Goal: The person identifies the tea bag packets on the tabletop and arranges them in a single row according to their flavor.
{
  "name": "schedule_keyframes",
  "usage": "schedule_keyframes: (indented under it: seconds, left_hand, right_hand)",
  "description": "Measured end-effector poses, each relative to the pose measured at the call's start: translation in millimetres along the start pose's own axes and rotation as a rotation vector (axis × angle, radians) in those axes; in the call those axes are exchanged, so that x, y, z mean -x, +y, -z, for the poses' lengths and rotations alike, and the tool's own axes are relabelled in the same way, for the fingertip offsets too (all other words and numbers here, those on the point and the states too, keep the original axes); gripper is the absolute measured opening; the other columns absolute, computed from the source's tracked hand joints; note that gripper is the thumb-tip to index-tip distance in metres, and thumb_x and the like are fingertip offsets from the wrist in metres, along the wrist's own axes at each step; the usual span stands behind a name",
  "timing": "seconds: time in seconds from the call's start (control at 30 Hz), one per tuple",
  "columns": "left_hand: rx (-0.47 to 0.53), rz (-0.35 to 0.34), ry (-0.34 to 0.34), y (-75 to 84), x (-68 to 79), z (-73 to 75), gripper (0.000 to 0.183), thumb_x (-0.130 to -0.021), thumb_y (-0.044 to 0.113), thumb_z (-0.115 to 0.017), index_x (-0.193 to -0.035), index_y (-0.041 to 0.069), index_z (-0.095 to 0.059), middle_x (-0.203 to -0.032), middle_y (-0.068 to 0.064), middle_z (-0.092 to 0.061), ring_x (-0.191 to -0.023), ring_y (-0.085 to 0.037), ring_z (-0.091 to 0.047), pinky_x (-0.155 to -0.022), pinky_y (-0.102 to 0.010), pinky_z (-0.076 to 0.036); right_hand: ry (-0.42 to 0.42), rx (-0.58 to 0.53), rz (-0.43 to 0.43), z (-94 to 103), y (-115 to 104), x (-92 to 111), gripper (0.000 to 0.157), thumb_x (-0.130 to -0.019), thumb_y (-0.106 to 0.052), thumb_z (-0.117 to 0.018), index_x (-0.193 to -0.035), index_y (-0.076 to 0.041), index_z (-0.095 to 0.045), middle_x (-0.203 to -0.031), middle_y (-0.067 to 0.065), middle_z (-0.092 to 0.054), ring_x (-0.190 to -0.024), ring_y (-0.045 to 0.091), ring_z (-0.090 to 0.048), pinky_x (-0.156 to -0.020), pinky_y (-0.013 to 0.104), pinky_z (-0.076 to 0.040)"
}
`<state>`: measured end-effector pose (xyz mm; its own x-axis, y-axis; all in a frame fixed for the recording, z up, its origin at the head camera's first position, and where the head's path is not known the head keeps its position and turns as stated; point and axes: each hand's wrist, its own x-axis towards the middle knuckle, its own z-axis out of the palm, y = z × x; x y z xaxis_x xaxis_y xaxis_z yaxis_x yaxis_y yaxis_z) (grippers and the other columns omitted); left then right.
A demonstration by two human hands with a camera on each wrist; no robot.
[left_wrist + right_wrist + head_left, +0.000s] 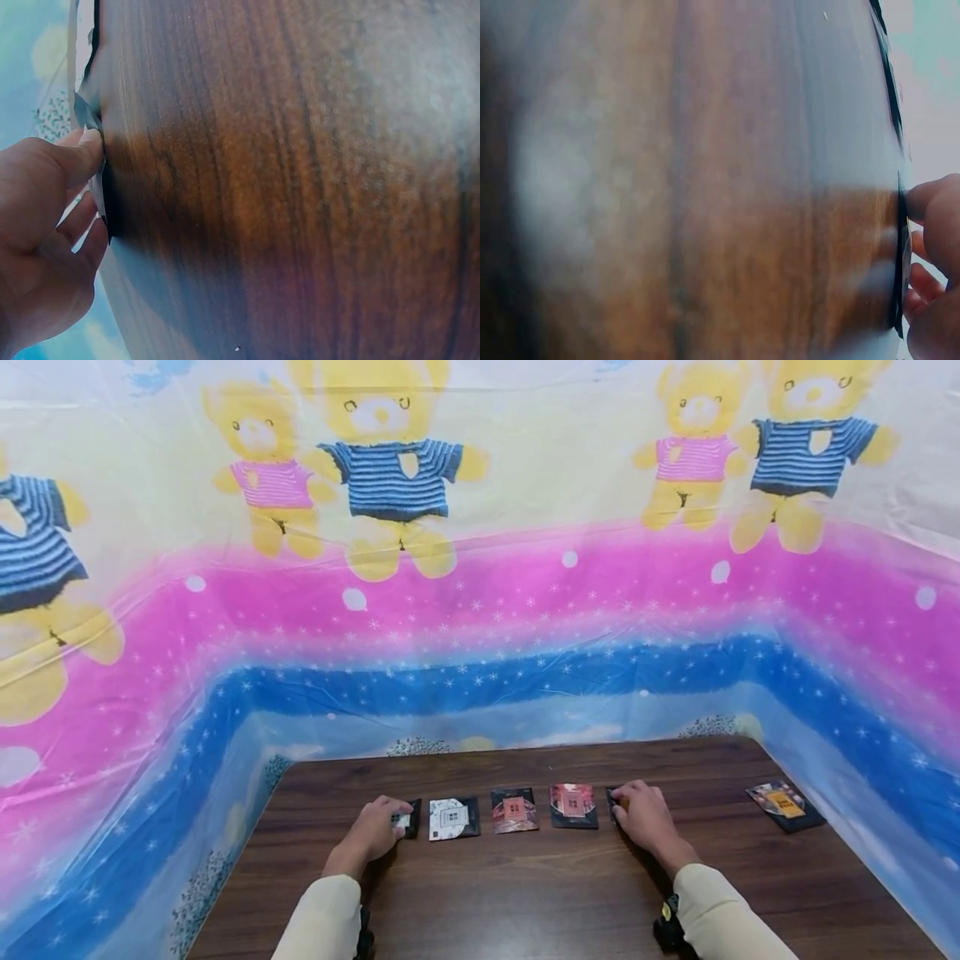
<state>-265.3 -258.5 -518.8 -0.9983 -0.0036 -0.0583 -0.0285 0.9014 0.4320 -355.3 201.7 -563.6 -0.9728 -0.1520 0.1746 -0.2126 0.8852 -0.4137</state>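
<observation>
Flat sachets lie in a row across the table in the head view. At the row's left end my left hand (378, 827) grips a dark sachet (412, 819) that it partly covers; the left wrist view has thumb and fingers on this sachet (97, 176) close over the wood. My right hand (647, 817) holds another dark sachet (612, 796) at the right end, mostly hidden beneath the fingers. The right wrist view catches that sachet (902, 262) edge-on at the fingertips. Between the hands lie a white sachet (453, 818), a black-and-red one (514, 811) and a red-topped one (573, 806).
Farther right, a sachet with an orange label (782, 804) lies askew near the table's right edge. The brown wooden table (517, 893) has rounded back corners. A printed cloth (495, 677) with bears hangs close behind it and along both sides.
</observation>
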Motion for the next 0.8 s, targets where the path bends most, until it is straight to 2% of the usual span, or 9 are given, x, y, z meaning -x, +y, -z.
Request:
schedule_keyframes:
  seconds: [0.2,0.37,0.5,0.63,0.8]
  left_hand:
    - [0.004,0.007,-0.004,0.1,-1.0,0.3,0.033,-0.098,0.006,-0.066,-0.130,0.012,-0.068,-0.145,-0.020,-0.053,-0.136,-0.045,-0.047,-0.107,-0.059,-0.046]
    - [0.004,0.011,-0.009,2.0,0.5,0.3,0.033,-0.098,0.006,-0.067,-0.130,0.012,-0.067,-0.144,-0.020,-0.053,-0.136,-0.044,-0.047,-0.107,-0.059,-0.046]
    - [0.003,0.002,-0.002,3.6,1.8,0.6,0.033,-0.097,0.006,-0.067,-0.129,0.012,-0.068,-0.143,-0.020,-0.054,-0.135,-0.044,-0.048,-0.107,-0.059,-0.046]
    - [-0.009,-0.002,0.008,4.0,2.0,0.5,0.032,-0.097,0.005,-0.067,-0.128,0.012,-0.068,-0.141,-0.020,-0.055,-0.134,-0.044,-0.049,-0.106,-0.059,-0.047]
    - [-0.014,0.001,0.011,1.9,1.4,-0.6,0.032,-0.097,0.006,-0.068,-0.128,0.012,-0.068,-0.141,-0.020,-0.055,-0.132,-0.043,-0.050,-0.105,-0.058,-0.048]
  right_hand:
    - [0.017,0.001,0.050,0.8,4,-1,0.026,-0.096,-0.016,-0.070,-0.119,-0.006,-0.074,-0.128,0.021,-0.063,-0.120,0.044,-0.055,-0.100,0.060,-0.047]
    - [0.092,-0.024,0.086,4.6,13,0,0.024,-0.097,-0.014,-0.066,-0.117,-0.004,-0.074,-0.126,0.023,-0.065,-0.118,0.046,-0.058,-0.097,0.061,-0.049]
    - [0.139,-0.045,0.080,17.1,22,1,0.025,-0.099,-0.014,-0.062,-0.118,-0.002,-0.073,-0.128,0.025,-0.064,-0.120,0.048,-0.056,-0.095,0.062,-0.050]
    - [0.153,-0.007,0.053,34.3,41,-1,0.028,-0.098,-0.013,-0.060,-0.119,0.000,-0.071,-0.129,0.029,-0.062,-0.120,0.052,-0.054,-0.097,0.065,-0.047]
    - [0.174,0.087,-0.020,57.0,82,-3,0.031,-0.097,-0.011,-0.056,-0.119,0.005,-0.069,-0.128,0.035,-0.058,-0.117,0.059,-0.050,-0.097,0.069,-0.043]
